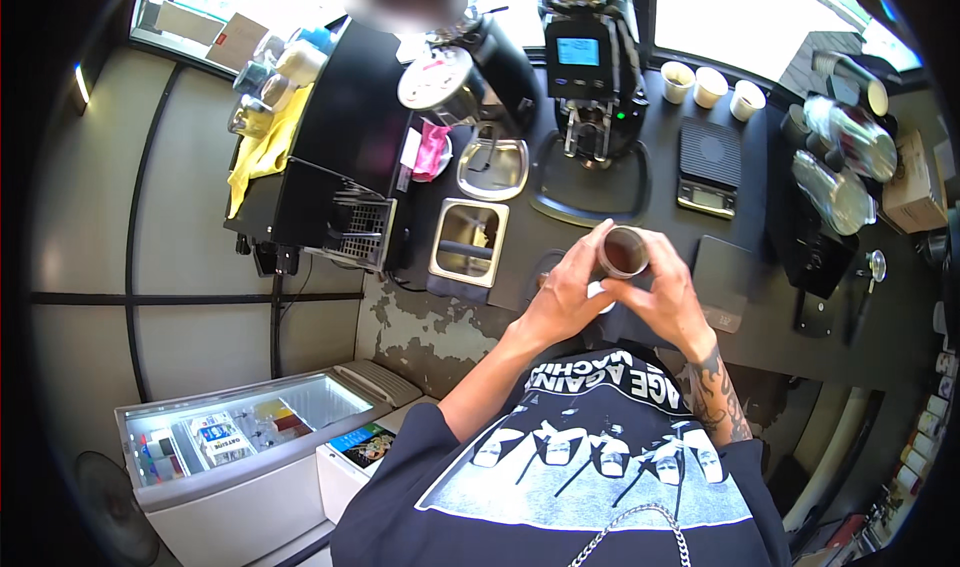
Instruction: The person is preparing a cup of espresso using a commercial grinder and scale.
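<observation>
My left hand (561,294) and my right hand (666,285) hold a small round cup (623,252) between them, above the near part of the dark counter. Brown contents, possibly ground coffee, show inside it. The fingers of both hands wrap its sides, and the thumbs meet at its near side. Just below the thumbs a white object (600,297) is partly hidden by the hands. A dark round item (551,263) lies behind my left hand, mostly covered. Beyond the cup stands a black coffee grinder (592,71) with a lit screen and a drip tray (559,205).
A steel knock box (500,255) is left of my hands. A black scale (709,165), a flat scale (721,282) and paper cups (710,87) stand to the right. A black espresso machine (330,139) with a yellow cloth (271,143) is far left. Plastic-wrapped items (832,192) lie right.
</observation>
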`<state>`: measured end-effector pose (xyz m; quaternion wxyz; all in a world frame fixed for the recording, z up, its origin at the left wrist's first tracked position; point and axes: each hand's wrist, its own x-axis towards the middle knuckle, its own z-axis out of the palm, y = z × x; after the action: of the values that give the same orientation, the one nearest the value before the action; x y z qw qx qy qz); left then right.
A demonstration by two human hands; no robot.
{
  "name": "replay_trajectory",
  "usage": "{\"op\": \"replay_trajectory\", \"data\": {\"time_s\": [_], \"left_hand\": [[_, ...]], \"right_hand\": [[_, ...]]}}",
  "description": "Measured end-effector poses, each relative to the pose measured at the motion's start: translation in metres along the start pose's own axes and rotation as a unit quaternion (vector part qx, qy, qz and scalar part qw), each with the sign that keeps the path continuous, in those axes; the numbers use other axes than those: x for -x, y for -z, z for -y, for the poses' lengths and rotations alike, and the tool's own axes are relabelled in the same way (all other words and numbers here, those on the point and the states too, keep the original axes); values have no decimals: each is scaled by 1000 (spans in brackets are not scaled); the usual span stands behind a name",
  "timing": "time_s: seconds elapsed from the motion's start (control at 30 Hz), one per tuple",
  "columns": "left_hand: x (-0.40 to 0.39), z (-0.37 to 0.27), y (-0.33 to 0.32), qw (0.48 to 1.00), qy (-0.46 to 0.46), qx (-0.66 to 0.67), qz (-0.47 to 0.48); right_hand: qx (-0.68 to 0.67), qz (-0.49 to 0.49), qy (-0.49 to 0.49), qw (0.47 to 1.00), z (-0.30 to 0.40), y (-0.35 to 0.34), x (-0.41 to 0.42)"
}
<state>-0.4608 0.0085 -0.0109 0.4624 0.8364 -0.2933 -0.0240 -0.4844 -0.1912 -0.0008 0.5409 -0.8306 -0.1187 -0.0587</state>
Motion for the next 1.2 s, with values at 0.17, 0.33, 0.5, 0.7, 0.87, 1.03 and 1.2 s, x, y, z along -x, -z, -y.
{"op": "replay_trajectory", "data": {"time_s": [0.17, 0.33, 0.5, 0.7, 0.87, 1.03, 1.2], "left_hand": [[-7, 88, 80, 985, 98, -33, -139], [-38, 219, 150, 959, 144, -140, -201], [-86, 241, 163, 966, 122, -137, -183], [-101, 271, 134, 966, 28, 27, -256], [-103, 277, 124, 963, 85, 33, -252], [-102, 281, 124, 964, 65, 0, -257], [-104, 278, 124, 964, 78, -27, -252]], "right_hand": [[-6, -17, -62, 998, 25, -44, -43], [8, 33, -80, 996, 37, -73, -90], [131, -12, -4, 991, 64, -103, -166], [297, -31, 58, 953, 69, -142, -234], [328, -28, 41, 943, 66, -149, -239], [309, -22, 47, 950, 55, -158, -230], [299, -41, 49, 952, 55, -162, -229]]}}
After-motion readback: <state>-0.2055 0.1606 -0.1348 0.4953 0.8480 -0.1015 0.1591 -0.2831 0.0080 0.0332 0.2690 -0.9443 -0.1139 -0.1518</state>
